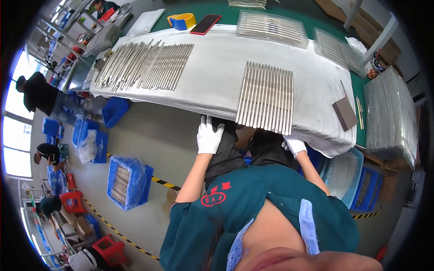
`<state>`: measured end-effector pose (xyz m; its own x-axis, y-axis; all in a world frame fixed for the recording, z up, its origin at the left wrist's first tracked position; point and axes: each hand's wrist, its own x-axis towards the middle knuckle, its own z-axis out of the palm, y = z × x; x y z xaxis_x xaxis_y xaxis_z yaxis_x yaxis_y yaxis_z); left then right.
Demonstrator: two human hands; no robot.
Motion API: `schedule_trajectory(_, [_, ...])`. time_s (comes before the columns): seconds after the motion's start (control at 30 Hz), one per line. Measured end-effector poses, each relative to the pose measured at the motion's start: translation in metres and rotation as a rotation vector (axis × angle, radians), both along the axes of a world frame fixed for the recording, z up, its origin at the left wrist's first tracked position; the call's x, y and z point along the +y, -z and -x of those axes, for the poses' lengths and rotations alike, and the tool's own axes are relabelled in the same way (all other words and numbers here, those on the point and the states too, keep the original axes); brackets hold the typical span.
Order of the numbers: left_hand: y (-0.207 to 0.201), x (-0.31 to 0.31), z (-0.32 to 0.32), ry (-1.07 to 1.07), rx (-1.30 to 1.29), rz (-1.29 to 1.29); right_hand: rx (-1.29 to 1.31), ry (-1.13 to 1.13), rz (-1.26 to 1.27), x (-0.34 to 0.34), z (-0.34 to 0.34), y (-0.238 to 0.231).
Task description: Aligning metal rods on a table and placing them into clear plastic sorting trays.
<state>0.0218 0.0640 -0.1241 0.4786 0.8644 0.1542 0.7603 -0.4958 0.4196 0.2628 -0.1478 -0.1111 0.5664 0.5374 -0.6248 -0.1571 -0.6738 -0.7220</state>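
Observation:
My left hand [209,136], in a white glove, rests by my left thigh at the table's front edge. Its fingers are stretched out, the thumb apart, and nothing is in it. On the other side, my white-gloved right hand [294,145] lies by my right thigh just below the cloth edge. Some of its fingertips show apart, holding nothing visible; the rest is hidden. Above it, a neat row of slim silvery metal rods [266,97] lies side by side on the white cloth [217,67]. A larger, uneven row of similar rods [144,66] lies to the left.
Clear plastic trays [272,28] with rods stand at the back, near a red-edged phone [205,24] and yellow tape roll [181,21]. A brown block [344,114] lies at right beside stacked wrapped trays [391,113]. Blue crates [129,183] stand on the floor; several people are further left.

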Motion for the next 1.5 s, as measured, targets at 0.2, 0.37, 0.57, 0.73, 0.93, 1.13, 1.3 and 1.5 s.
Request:
schedule_trajectory(0.2, [-0.001,-0.005,-0.003,0.040,-0.085,-0.059,-0.051,-0.110,0.051,-0.015,0.013,-0.018])
schedule_trajectory(0.37, [-0.001,-0.004,-0.002,0.037,-0.070,-0.067,-0.161,-0.177,0.077,-0.011,0.018,-0.022])
schedule_trajectory(0.57, [0.001,-0.004,0.001,0.028,-0.070,-0.107,-0.153,-0.258,0.236,0.015,0.008,-0.018])
schedule_trajectory(0.73, [0.002,-0.004,-0.002,0.022,-0.102,-0.147,-0.151,-0.194,0.220,0.034,-0.002,-0.004])
schedule_trajectory(0.93, [0.002,-0.006,-0.003,0.011,-0.091,-0.122,-0.258,-0.321,0.188,0.060,-0.024,0.036])
schedule_trajectory(1.13, [0.006,-0.003,0.000,0.019,-0.129,-0.156,-0.397,-0.367,0.142,0.073,-0.032,0.034])
schedule_trajectory(1.3, [0.004,-0.006,0.004,0.030,-0.152,-0.156,-0.527,-0.396,0.104,0.062,-0.039,0.037])
schedule_trajectory(1.5, [-0.003,-0.012,0.014,0.071,-0.203,-0.099,-0.674,-0.434,0.063,0.065,-0.037,0.036])
